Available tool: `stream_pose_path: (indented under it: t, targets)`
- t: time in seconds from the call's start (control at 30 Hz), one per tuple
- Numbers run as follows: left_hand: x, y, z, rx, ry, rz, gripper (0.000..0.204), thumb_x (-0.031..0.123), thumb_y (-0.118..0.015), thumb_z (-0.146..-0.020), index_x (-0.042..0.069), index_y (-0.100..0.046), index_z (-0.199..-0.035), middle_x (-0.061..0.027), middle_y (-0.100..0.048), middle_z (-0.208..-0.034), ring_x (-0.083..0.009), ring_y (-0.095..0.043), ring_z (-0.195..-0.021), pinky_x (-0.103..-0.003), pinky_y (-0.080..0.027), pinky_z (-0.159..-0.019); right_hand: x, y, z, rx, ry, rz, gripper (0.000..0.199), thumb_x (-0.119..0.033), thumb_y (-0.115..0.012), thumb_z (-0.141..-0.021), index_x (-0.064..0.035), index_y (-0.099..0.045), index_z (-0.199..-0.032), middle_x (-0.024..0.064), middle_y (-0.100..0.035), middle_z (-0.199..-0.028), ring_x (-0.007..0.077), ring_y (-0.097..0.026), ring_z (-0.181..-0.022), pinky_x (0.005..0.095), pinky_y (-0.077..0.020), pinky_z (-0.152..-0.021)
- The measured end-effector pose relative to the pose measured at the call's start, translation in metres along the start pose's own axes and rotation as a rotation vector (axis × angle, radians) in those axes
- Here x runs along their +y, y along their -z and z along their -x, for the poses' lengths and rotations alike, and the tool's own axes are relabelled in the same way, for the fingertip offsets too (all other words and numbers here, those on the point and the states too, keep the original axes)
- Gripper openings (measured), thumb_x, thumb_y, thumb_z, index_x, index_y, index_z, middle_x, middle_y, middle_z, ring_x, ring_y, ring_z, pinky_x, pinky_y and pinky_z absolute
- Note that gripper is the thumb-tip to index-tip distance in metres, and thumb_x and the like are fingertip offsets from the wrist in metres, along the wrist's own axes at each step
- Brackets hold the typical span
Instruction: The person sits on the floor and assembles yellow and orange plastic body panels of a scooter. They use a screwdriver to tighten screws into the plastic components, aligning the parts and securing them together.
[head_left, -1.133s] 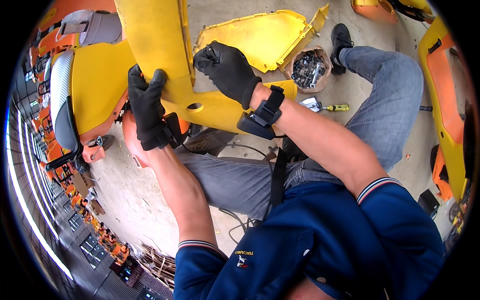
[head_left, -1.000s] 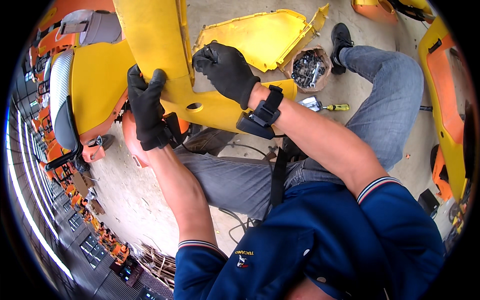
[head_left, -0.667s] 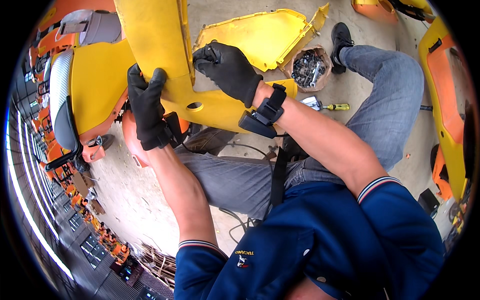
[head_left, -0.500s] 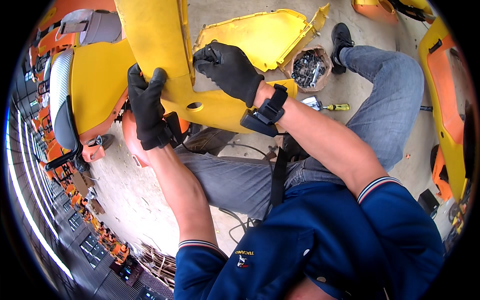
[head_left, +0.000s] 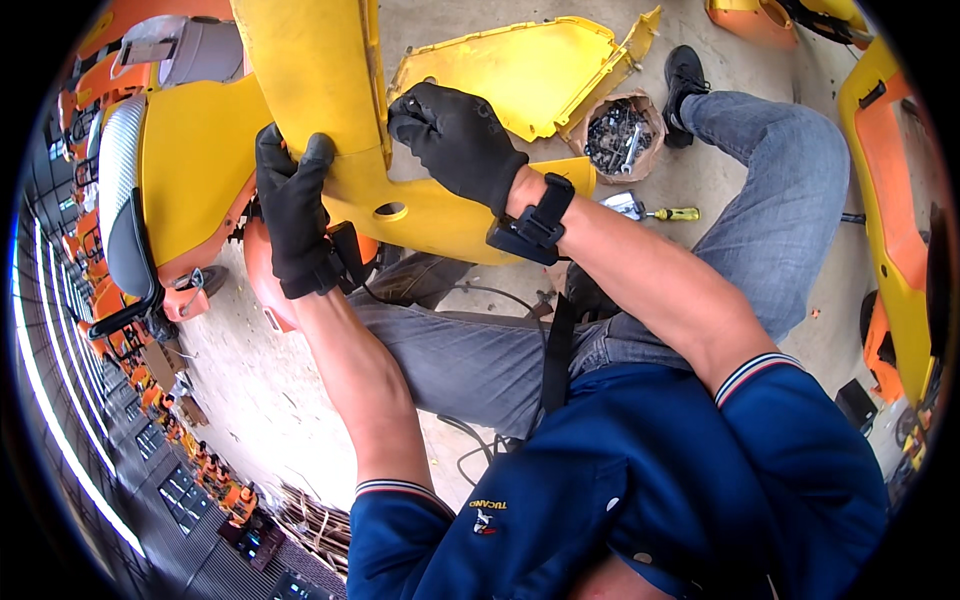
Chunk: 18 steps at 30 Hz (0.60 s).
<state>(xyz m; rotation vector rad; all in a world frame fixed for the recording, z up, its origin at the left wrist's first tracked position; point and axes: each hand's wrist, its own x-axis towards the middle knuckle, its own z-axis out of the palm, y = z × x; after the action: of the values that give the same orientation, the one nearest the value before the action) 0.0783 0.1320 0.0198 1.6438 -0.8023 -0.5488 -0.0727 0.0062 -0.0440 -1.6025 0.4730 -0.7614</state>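
In front of me rises a yellow vehicle body panel (head_left: 310, 75), its lower part curving right and pierced by a round hole. Black-gloved, my left hand (head_left: 293, 215) grips the panel's left side, thumb on its face and the other fingers partly hidden at the edge. My right hand (head_left: 455, 145), in a matching glove, is closed beside the panel's right edge, fingers bunched together. What it pinches, if anything, is hidden by the glove. A loose yellow cover (head_left: 510, 75) lies on the floor beyond my right hand.
A paper bag of small hardware (head_left: 608, 145) stands near my right foot, a wrench (head_left: 631, 147) lying on top. Closer lies a yellow-handled screwdriver (head_left: 678, 214). A yellow-orange body part (head_left: 895, 200) flanks the right; a yellow seat-like piece (head_left: 195, 170) stands left. Black cable (head_left: 480, 440) trails near my leg.
Both hands stay at the same places on the panel. My right hand and wrist have shifted very slightly; nothing else visibly differs.
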Motion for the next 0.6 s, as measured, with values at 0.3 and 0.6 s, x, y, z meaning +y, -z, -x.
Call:
stream_pose_path:
  t: [0.3, 0.6]
  targets:
    - [-0.005, 0.002, 0.001, 0.009, 0.0, 0.03, 0.028, 0.008, -0.062, -0.092, -0.001, -0.051, -0.116, -0.0073, -0.061, -0.109, -0.0134, -0.057, -0.095, -0.03, -0.046, -0.088, 0.003, 0.0, -0.004, -0.084, -0.039, 0.006, 0.017, -0.014, -0.06, -0.089, 0.0008, -0.06, -0.096, 0.0166, -0.065, -0.089, 0.0297, -0.063, -0.08, 0.0357, -0.0492, -0.073]
    - [-0.002, -0.001, 0.0, 0.038, 0.016, 0.065, 0.029, 0.005, -0.066, -0.088, 0.001, -0.053, -0.114, -0.0057, -0.063, -0.105, -0.0116, -0.058, -0.092, -0.026, -0.047, -0.084, 0.021, 0.019, 0.004, -0.116, -0.447, -0.026, 0.03, -0.012, -0.061, -0.087, 0.0003, -0.052, -0.112, 0.0075, -0.06, -0.087, 0.0131, -0.057, -0.071, 0.0267, -0.0501, -0.067]
